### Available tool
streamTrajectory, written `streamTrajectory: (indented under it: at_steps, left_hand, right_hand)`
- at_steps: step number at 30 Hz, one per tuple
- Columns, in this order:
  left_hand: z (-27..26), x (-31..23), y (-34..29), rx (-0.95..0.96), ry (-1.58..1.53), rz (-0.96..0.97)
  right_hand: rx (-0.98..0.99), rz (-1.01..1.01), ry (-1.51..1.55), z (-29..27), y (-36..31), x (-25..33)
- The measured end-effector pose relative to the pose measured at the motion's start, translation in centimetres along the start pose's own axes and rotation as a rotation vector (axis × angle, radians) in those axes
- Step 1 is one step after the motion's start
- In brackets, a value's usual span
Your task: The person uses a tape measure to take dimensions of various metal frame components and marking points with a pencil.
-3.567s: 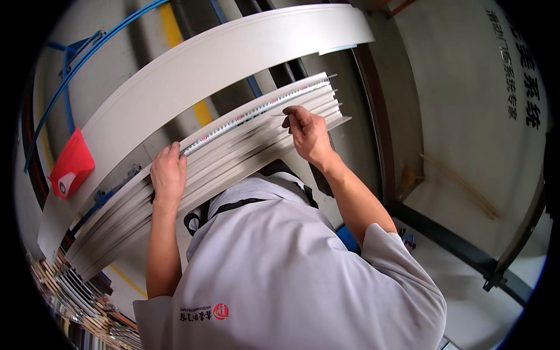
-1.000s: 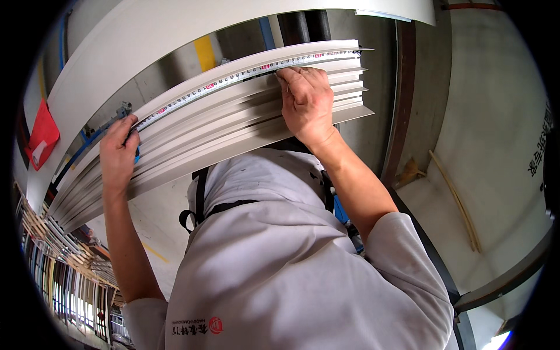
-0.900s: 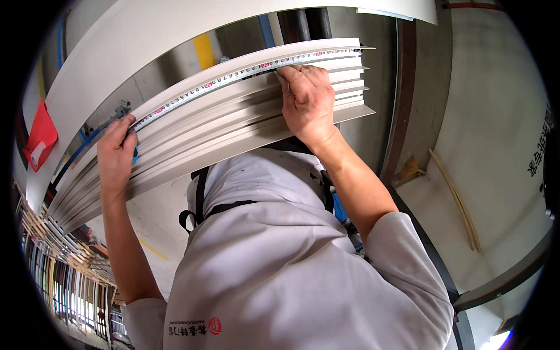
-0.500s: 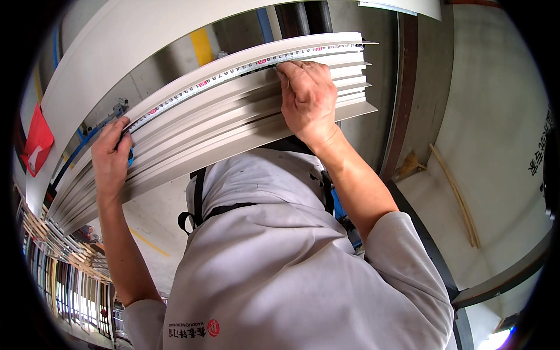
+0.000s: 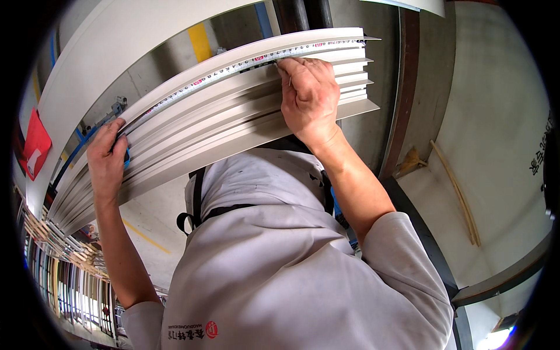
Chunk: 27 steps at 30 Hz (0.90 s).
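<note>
A stretched tape measure blade, white with black and red marks, runs along the pale grey ridged metal profiles. Its far end lies near the cut ends of the profiles at the right. My left hand is closed around the tape measure's case, of which only a bit of blue shows beside the fingers. My right hand rests on the profiles, its fingers pinched together at the lower edge of the blade. Whatever is between those fingertips is hidden. A dark patch shows on the profile just left of them.
Beyond the profiles curves a wide pale panel, with a red piece hanging at its left. Racks of long bars stand at the lower left. Thin wooden strips lean at the right, near a dark metal frame.
My left hand has shifted slightly left with the tape case, and the blade there looks turned more on edge. My right hand stays at nearly the same spot on the profiles.
</note>
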State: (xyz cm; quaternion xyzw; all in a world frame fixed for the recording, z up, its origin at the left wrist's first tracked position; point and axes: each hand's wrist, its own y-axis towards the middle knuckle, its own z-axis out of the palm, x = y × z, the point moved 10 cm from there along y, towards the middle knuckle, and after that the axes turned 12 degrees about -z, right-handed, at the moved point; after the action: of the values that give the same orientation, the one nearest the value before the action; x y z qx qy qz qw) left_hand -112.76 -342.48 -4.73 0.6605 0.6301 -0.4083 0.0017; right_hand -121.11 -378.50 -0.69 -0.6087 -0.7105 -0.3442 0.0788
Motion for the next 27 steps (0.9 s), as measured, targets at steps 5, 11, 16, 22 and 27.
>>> streamTrajectory:
  at_steps: [5, 11, 16, 22, 27]
  left_hand:
    - [0.0, 0.1, 0.1, 0.009, -0.008, -0.024]
    - [0.0, 0.3, 0.1, 0.006, 0.002, -0.04]
    - [-0.1, 0.4, 0.0, 0.003, 0.009, -0.024]
    - [-0.2, 0.6, 0.1, 0.009, -0.005, -0.036]
    - [-0.2, 0.4, 0.1, 0.013, 0.004, -0.016]
  right_hand:
    - [0.004, 0.011, -0.004, 0.0, -0.2, -0.3]
    - [-0.012, -0.007, 0.01, 0.0, 0.0, -0.2]
    - [-0.019, -0.009, 0.011, -0.1, -0.1, -0.1]
    - [-0.022, -0.005, 0.039, 0.3, -0.4, -0.4]
    - [-0.015, 0.002, 0.039, 0.2, -0.4, -0.3]
